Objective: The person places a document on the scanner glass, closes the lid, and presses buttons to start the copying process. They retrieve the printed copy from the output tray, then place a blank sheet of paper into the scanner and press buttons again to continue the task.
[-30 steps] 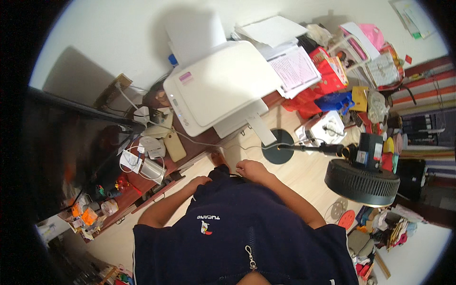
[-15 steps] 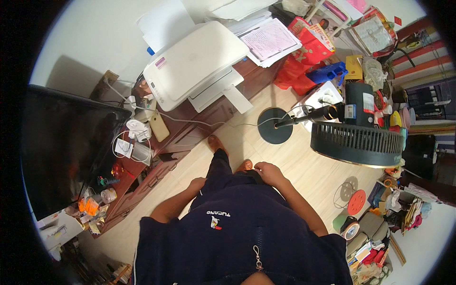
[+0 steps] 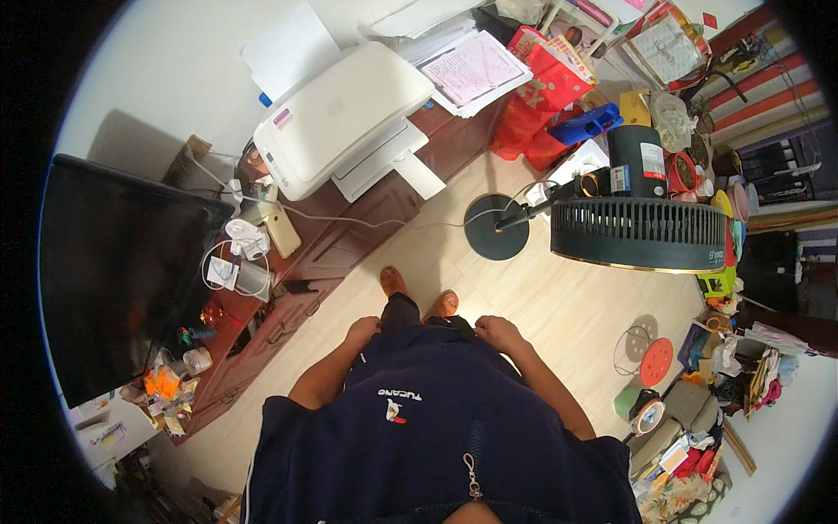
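Observation:
My left hand (image 3: 362, 331) is low beside my left thigh, at the edge of my dark trousers (image 3: 401, 316). Its fingers are curled in, and whatever they may hold is hidden. On the other side, my right hand (image 3: 497, 333) is also closed, its fingertips close to the right trouser leg. Whether it grips the cloth does not show. Beyond the hands are my feet in brown shoes (image 3: 393, 281) on the pale floor. A dark top (image 3: 454, 410) with a hanging zip pull fills the lower middle.
A black standing fan (image 3: 642, 231) on a round base (image 3: 497, 227) stands ahead right. Along the left runs a reddish-brown cabinet (image 3: 349, 236) bearing a white printer (image 3: 349, 113), papers and a dark screen (image 3: 122, 271). A red round stool (image 3: 656, 361) and piled clutter line the right.
My right hand has dropped slightly lower, and my right foot shows more beyond the trousers. The fan, printer and cabinet have shifted a little to the left and up in view.

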The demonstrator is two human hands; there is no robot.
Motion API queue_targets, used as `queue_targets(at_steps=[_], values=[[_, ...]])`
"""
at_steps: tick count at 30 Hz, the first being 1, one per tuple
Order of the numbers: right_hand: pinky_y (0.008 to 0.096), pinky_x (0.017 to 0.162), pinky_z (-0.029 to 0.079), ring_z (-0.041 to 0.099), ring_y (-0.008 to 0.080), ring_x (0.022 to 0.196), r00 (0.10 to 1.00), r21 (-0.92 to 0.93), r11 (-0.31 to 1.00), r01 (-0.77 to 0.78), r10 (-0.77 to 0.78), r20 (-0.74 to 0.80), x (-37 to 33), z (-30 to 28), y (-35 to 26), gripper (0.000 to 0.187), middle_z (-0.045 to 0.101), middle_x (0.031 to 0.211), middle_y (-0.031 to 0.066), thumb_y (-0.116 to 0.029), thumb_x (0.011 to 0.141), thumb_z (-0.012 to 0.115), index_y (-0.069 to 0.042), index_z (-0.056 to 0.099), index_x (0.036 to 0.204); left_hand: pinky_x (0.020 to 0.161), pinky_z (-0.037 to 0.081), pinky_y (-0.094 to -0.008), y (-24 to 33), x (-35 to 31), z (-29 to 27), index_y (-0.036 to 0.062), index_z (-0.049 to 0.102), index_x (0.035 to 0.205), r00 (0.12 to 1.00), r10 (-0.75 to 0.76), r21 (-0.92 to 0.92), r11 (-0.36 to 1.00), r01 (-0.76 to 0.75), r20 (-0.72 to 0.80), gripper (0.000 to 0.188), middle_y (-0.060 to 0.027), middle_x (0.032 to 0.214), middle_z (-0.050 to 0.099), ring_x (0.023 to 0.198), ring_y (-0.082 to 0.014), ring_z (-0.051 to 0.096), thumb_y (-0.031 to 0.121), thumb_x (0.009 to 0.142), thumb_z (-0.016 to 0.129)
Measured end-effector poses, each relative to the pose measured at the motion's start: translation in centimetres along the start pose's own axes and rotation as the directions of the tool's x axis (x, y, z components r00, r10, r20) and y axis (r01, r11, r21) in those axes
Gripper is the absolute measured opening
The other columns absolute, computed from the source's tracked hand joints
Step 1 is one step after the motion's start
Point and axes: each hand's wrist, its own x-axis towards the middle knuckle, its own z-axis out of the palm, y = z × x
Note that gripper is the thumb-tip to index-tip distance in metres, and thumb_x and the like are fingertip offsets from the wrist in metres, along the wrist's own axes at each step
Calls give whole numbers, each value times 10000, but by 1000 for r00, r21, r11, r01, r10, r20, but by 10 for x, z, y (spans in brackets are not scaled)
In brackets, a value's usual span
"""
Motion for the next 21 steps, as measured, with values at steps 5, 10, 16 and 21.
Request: queue_targets(at_steps=[5,10,16,21], values=[[402,738,473,599,318,870,999,-55,998,25,-24,26,5,9,-10,257,635,909,147,-266,827,520,-75,620,967,718,479,-400,2,1,0,26,624,890,996,90,-17,996,-90,-21,247,-157,822,635,810,-315,611,213,744,559],[418,729,473,596,324,872,999,-119,992,29,-25,35,3,8,-16,244,629,909,144,-280,820,535,-90,622,945,498,390,-276,112,-44,-115,7,500,646,962,-46,-512,853,-102,-268,280,5,562,469,534,-92,454,199,839,566],[423,709,465,594,315,844,999,-74,997,-7,11,52,9,16,-5,267,625,870,141,-315,795,563,-96,624,934,504,334,-244,226,-205,-264,15,485,580,442,385,-84,671,-737,-810,262,13,552,447,533,-94,421,114,804,577],[413,730,481,599,332,868,1000,-54,998,20,-19,14,10,1,-21,316,613,917,176,-302,764,579,-64,635,964,498,330,-236,268,-277,-324,23,489,584,-390,740,698,149,-700,-548,256,16,552,444,530,-91,415,115,807,575]])
